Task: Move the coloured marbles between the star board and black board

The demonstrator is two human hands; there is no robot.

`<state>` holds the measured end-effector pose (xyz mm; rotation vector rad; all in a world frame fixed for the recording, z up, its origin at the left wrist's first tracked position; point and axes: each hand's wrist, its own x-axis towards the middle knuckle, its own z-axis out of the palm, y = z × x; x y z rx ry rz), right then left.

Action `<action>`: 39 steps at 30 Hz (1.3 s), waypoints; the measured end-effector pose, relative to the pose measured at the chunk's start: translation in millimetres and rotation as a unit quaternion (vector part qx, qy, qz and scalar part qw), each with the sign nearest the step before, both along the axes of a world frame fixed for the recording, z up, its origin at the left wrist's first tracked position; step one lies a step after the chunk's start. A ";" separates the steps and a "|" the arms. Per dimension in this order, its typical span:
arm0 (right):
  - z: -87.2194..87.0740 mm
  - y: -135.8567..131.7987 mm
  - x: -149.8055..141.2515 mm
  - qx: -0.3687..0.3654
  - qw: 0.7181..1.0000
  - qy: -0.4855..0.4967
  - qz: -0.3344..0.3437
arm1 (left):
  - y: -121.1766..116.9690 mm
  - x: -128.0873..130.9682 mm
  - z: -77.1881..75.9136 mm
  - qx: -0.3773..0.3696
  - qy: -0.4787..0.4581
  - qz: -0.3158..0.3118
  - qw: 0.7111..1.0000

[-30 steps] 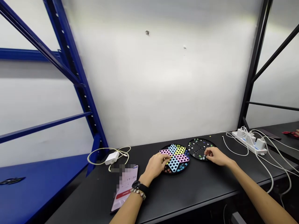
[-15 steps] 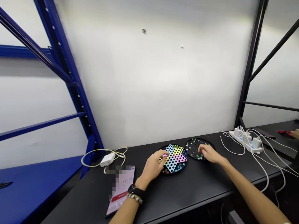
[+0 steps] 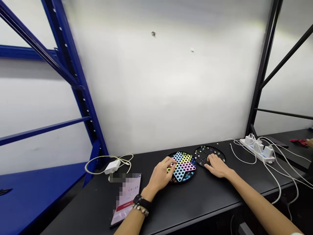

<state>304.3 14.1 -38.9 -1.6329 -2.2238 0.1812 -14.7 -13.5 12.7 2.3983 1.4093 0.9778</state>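
Note:
A round Chinese checkers board [image 3: 180, 173] with a coloured star of holes lies on the black table, with marbles in the pockets around its rim. My left hand [image 3: 161, 173] rests at the board's left side, thumb and index finger curved with a small gap between the tips; no marble shows there. To the right lies a second round black board [image 3: 201, 158], holding several green, white and dark marbles. Over its near edge is my right hand [image 3: 217, 165], palm down, thumb apart from the fingers. What lies under those fingers is hidden.
A phone [image 3: 128, 195] with its screen lit lies left of my left forearm. Behind it is a white charger [image 3: 112, 166] with a looped cable. At the right, a power strip [image 3: 256, 150] trails white cables over the table edge. Another person's hand [image 3: 310, 142] shows at the far right.
My right hand first pinched at the second board's near right edge, then shifted left, and its fingers have now spread and lowered. My left hand has stayed by the star; its fingertips have loosened slightly.

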 end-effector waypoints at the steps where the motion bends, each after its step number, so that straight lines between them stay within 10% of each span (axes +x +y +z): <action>1: 0.1 1.1 2.4 0.000 1.000 0.013 -0.006 | -0.2 -0.1 0.2 -0.001 -0.002 -0.001 1.000; 10: 1.8 9.5 48.9 0.013 0.974 0.222 -0.046 | 1.1 -1.0 -1.2 0.010 -0.003 0.005 1.000; 22: 0.5 -11.2 -4.7 0.078 0.995 -0.056 0.039 | 3.5 -1.8 -3.6 0.036 0.012 -0.004 0.999; 39: 2.3 -6.8 -16.9 0.039 0.996 -0.078 0.037 | 4.8 -1.0 -6.2 0.039 0.016 -0.011 0.999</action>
